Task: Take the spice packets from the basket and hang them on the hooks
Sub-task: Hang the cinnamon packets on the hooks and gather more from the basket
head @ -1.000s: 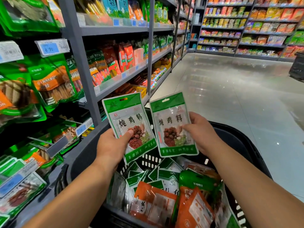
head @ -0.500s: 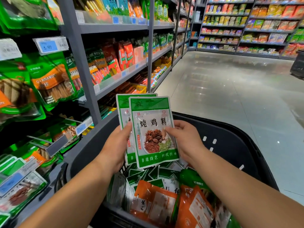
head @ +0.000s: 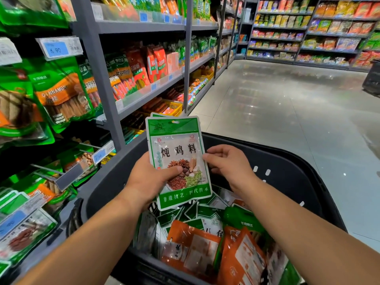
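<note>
My left hand (head: 150,179) grips a green-and-white spice packet (head: 176,149) upright over the black basket (head: 287,161), thumb across its front. A second, matching packet (head: 158,115) is stacked behind it, only its top corner showing. My right hand (head: 228,167) hovers at the front packet's right edge with loosely curled fingers, the thumb tip just touching that edge. Several more green and orange packets (head: 191,245) lie in the basket below. Display hooks with price tags (head: 67,175) stick out of the shelving at lower left.
Grey shelving runs along the left, hung with green cinnamon packets (head: 61,95) and other spice bags. Open tiled aisle floor (head: 287,110) stretches to the right. Stocked shelves line the far wall, and another dark basket (head: 372,81) stands at the right edge.
The two packets, held apart a second ago, came together into one stack in my left hand. My right hand has let go of its packet and sits at its edge.
</note>
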Demonstrator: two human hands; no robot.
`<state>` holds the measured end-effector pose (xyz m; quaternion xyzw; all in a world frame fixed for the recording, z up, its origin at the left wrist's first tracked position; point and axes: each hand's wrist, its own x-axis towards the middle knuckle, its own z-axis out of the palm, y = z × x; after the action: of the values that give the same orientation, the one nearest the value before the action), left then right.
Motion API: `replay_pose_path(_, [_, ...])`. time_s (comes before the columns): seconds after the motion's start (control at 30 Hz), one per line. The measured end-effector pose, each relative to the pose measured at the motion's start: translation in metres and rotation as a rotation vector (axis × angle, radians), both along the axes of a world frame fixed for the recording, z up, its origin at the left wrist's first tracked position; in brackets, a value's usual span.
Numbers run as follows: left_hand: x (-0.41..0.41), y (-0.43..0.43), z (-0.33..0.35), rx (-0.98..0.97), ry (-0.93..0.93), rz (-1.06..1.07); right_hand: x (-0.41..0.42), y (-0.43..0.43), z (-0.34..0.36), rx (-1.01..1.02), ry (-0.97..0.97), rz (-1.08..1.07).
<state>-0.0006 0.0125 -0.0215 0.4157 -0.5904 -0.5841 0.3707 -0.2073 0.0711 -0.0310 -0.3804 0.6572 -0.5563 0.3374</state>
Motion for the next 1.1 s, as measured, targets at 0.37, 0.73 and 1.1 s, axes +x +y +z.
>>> replay_pose_path(0.37, [0.002, 0.000, 0.000, -0.060, -0.076, 0.001, -0.045, 0.010, -0.055, 0.728, 0.871, 0.510])
replay_pose_path(0.73, [0.004, -0.002, -0.003, -0.108, -0.158, 0.029, -0.058, 0.015, -0.074, 0.861, 1.146, 0.644])
replay_pose_path(1.1, [0.009, -0.009, -0.007, -0.192, -0.278, 0.191, -0.064, 0.011, 0.001, 0.468, 0.745, 0.329])
